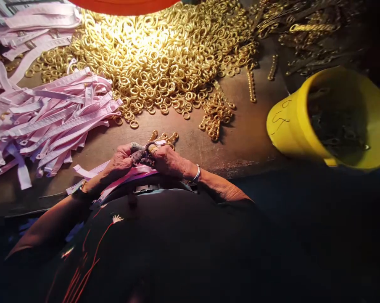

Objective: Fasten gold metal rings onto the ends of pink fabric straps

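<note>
Near the table's front edge, my left hand (pixel 123 157) and my right hand (pixel 168 160) meet with fingers pinched together. Grey knit covers wrap some fingertips, and a pale band circles a right finger. Both hands close on a pink strap (pixel 161 143), whose light end shows beside the right fingers; the grip itself is mostly hidden. More pink straps (pixel 93 171) lie under my wrists and trail to the left. Just beyond my fingers are a few short gold ring chains (pixel 172 138).
A large heap of gold rings (pixel 158 63) covers the back. Pink straps (pixel 60 122) are piled at left. Linked gold pieces (pixel 215 118) lie right of centre. A yellow bucket (pixel 286 120) with dark contents lies tilted at right. An orange-red lampshade (pixel 127 6) hangs above.
</note>
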The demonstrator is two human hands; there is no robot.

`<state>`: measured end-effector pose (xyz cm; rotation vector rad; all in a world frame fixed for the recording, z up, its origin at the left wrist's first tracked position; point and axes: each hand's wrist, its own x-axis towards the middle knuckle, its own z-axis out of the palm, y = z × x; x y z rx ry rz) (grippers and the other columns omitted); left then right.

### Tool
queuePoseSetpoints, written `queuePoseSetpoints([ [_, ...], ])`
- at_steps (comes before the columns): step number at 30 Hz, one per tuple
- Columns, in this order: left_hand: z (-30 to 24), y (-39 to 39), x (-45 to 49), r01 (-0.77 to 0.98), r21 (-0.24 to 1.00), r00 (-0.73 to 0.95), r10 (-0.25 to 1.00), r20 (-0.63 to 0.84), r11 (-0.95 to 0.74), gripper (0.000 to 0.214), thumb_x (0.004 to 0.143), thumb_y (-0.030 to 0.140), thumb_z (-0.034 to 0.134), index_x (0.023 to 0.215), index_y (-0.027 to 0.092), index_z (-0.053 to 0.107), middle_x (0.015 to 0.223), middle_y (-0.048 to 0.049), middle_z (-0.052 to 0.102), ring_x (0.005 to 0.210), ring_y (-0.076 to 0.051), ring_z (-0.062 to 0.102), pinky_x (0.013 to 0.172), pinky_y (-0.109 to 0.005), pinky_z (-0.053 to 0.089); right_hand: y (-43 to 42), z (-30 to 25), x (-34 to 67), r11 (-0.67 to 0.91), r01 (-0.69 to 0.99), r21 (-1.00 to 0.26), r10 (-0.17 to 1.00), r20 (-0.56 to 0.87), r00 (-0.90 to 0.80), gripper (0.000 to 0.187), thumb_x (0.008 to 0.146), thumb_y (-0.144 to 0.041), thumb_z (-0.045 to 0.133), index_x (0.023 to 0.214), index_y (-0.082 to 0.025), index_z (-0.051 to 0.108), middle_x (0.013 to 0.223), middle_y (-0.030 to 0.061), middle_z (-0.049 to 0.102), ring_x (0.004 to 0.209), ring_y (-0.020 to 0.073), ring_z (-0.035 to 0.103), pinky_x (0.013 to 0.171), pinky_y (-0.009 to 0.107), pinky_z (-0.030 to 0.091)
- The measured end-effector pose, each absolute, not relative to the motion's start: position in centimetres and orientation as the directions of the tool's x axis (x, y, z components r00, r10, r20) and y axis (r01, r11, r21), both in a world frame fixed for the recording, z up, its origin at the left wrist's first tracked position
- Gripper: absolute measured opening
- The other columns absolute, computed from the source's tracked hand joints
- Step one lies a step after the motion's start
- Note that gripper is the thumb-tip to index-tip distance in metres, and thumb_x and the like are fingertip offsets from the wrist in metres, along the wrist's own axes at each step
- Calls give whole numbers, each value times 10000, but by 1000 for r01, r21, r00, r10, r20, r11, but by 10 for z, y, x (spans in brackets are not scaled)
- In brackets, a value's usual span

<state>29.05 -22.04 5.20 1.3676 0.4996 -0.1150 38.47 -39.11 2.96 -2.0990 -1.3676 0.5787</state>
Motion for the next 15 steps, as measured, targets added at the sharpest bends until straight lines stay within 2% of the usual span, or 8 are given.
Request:
queuePoseSetpoints([
  [2, 47, -222, 296, 316, 945, 922, 208, -326, 79, 356, 641, 460, 944, 711, 171, 749, 682, -51, 706, 626, -147, 602, 573, -218, 480, -401, 25, 390, -398, 720, -568, 894, -62, 445, 404, 1020, -556, 579, 896, -172, 590, 818, 104, 662, 751, 200, 587, 726, 302, 422],
  [4, 44, -225, 299, 256, 963, 951, 198, -236, -85, 290, 689, 449, 902, 743, 193, 775, 731, -55, 721, 690, -169, 617, 658, -241, 512, -416, 20, 399, -467, 715, -521, 841, -11, 541, 490, 999, -638, 575, 913, -161, 646, 863, 139, 698, 845, 240, 640, 815, 338, 484],
  [6, 43, -229, 298, 200, 947, 972, 175, -158, -251, 230, 718, 424, 867, 775, 211, 800, 760, -52, 721, 716, -176, 614, 702, -253, 512, -435, 15, 413, -542, 662, -518, 732, 96, 675, 518, 1012, -654, 531, 984, -161, 688, 958, 168, 723, 966, 268, 665, 934, 385, 512],
  [8, 43, -231, 296, 162, 924, 982, 146, -117, -346, 198, 727, 402, 848, 797, 220, 815, 794, -54, 728, 743, -183, 628, 723, -257, 509, -460, 10, 432, -632, 570, -525, 558, 202, 805, 474, 1044, -595, 481, 1078, -175, 698, 1048, 179, 724, 1046, 280, 663, 1000, 420, 514],
  [10, 44, -230, 293, 151, 927, 982, 162, -100, -344, 186, 746, 385, 834, 819, 214, 818, 841, -64, 744, 781, -188, 654, 760, -261, 515, -488, 3, 448, -740, 446, -504, 354, 272, 895, 418, 1042, -527, 477, 1133, -178, 687, 1089, 190, 714, 1060, 294, 654, 994, 457, 523],
  [12, 49, -226, 292, 175, 946, 955, 279, -96, -274, 189, 739, 357, 853, 819, 193, 803, 854, -72, 749, 797, -187, 665, 786, -259, 522, -517, -5, 459, -838, 310, -448, 172, 322, 931, 407, 1006, -495, 514, 1147, -148, 674, 1127, 224, 703, 1050, 317, 643, 990, 504, 518],
  [13, 52, -222, 292, 199, 956, 925, 362, -111, -216, 198, 729, 337, 870, 826, 182, 792, 852, -73, 747, 800, -185, 668, 783, -252, 524, -531, -10, 463, -876, 248, -414, 111, 327, 939, 415, 995, -487, 517, 1140, -129, 669, 1136, 245, 697, 1031, 325, 641, 971, 513, 517],
  [15, 60, -211, 292, 260, 964, 838, 506, -203, -45, 237, 726, 298, 896, 881, 167, 773, 866, -71, 744, 830, -182, 677, 763, -235, 531, -553, -20, 470, -921, 195, -337, 100, 279, 955, 429, 1013, -470, 456, 1105, -104, 659, 1006, 244, 691, 909, 316, 637, 872, 493, 518],
])
